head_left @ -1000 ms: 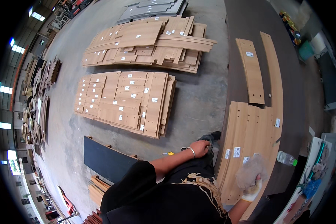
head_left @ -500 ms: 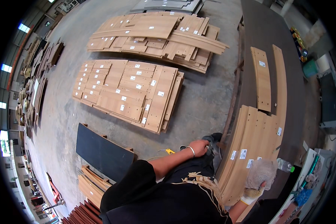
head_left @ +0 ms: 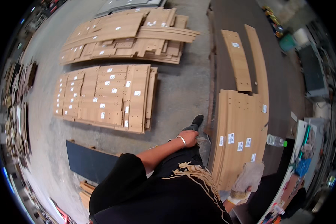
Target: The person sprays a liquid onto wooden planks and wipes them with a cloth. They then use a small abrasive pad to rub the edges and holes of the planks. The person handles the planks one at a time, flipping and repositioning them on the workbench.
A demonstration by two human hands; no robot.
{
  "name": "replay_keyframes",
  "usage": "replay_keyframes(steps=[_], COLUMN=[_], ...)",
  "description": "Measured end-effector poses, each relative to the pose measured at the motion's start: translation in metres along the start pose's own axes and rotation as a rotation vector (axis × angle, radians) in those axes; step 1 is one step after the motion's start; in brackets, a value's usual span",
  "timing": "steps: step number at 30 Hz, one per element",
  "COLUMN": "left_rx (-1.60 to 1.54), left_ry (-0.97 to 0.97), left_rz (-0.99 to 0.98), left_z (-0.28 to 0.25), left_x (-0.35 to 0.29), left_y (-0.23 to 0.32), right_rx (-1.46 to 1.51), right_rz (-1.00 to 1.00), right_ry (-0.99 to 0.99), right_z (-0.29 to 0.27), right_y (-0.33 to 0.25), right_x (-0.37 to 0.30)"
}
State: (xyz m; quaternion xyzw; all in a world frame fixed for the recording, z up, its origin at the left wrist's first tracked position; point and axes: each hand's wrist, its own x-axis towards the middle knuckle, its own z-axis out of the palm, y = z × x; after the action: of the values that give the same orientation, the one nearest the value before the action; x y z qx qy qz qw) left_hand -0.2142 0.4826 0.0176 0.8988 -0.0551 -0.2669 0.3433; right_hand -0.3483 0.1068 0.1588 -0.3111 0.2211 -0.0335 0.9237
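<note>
Over the near end of the workbench point(head_left: 283, 97), my gloved right hand point(head_left: 241, 195) grips a greyish-beige cleaning rag point(head_left: 249, 176), fingers closed on its lower edge so that the rest of it spreads away from me. The rag covers part of the right-hand edge of the drilled wood-grain panels point(head_left: 242, 119) laid together on the dark top; whether it touches them or hangs just above, I cannot tell. Several white labels point(head_left: 240, 146) are stuck on these panels, one of them just beyond the rag. My bare left hand point(head_left: 190, 138), with a pale bracelet point(head_left: 182, 141) at the wrist, is over my leg, left of the bench and well apart from the rag. Its fingers look curled, but I cannot tell whether they hold anything. Past it my black shoe point(head_left: 198, 120) shows on the concrete floor point(head_left: 179, 89). Farther up the bench, a short labelled board point(head_left: 238, 61) lies beyond the panels, and to its right runs a long narrow board point(head_left: 258, 63), with a gap between the two. Near the panels' right edge is a clear plastic bottle point(head_left: 274, 140), its green cap toward the right. On the floor to my left are two piles of similar wood-grain boards, the nearer pile point(head_left: 110, 99) dotted with labels and the farther pile point(head_left: 119, 37) more jumbled, and closer to me there is a dark panel point(head_left: 89, 159).
</note>
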Motion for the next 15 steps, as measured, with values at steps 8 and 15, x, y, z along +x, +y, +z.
replay_keyframes(steps=[8, 15], left_rx=[0.142, 0.213], left_ry=[-0.087, -0.133], left_rz=[0.108, 0.328], left_z=[-0.016, -0.044], left_x=[0.017, 0.049], left_y=[0.012, 0.043], right_rx=[0.039, 0.375], right_rz=[-0.193, -0.183], right_ry=[0.222, 0.253], right_z=[-0.02, -0.023], right_y=[0.035, 0.082], right_x=[0.017, -0.015])
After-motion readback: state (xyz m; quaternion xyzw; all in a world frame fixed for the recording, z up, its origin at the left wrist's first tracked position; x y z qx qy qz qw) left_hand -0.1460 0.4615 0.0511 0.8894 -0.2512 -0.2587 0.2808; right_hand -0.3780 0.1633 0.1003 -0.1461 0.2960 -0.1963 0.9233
